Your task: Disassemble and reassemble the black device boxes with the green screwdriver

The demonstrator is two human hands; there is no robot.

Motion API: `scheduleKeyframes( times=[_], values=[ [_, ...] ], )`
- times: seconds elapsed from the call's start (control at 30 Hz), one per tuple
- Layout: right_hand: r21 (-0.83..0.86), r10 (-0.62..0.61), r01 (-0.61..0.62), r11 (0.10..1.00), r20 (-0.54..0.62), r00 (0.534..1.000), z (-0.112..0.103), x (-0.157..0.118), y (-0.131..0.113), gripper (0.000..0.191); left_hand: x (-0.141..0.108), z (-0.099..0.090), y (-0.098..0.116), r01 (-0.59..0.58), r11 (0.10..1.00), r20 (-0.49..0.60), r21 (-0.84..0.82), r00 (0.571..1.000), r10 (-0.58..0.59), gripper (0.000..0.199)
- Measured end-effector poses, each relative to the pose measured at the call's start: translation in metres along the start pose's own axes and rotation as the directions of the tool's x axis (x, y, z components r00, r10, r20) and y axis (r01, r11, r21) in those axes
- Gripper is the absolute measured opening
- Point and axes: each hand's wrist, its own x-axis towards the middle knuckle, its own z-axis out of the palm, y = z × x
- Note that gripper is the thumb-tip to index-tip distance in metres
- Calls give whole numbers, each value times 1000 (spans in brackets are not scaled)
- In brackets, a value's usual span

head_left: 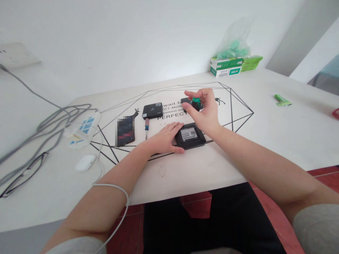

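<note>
Three black boxes on the bench, one of them under a hand

From where I stand I count three black boxes on the white bench (265, 141). The near box (190, 137) lies label up before the person; the left grip (168, 137) is spread wide, its fingers on the box's left side. The right grip (208, 111) is narrow, closed round one green-and-black handle (196, 103) above the far side of that box. I can't see what the handle's lower end meets.

The second box (153, 110) sits farther back to the left, and the third box (185, 101) is partly hidden behind the right grip. One screwdriver (147, 125) lies just in front of the second box, with one phone (125, 131) to its left, its screen blurred out.

Farther left are one power strip (84, 128), one white case (85, 162), shut, one pair of glasses (25, 174) and several grey cables (50, 121).

At the back, two cartons (226, 67) are stacked beside one green pack (251, 63); one clear bag (235, 42) on top holds green things, too blurred to count. One green wrapper (283, 100) lies to the right
</note>
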Motion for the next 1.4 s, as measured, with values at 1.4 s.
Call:
scheduleKeyframes(
  times=[1.4],
  values=[
    [-129,-167,171,977,40,985,-9,4,-1,21,0,2,-2,-14,1000,-23,6,1000,15,124]
  ],
)
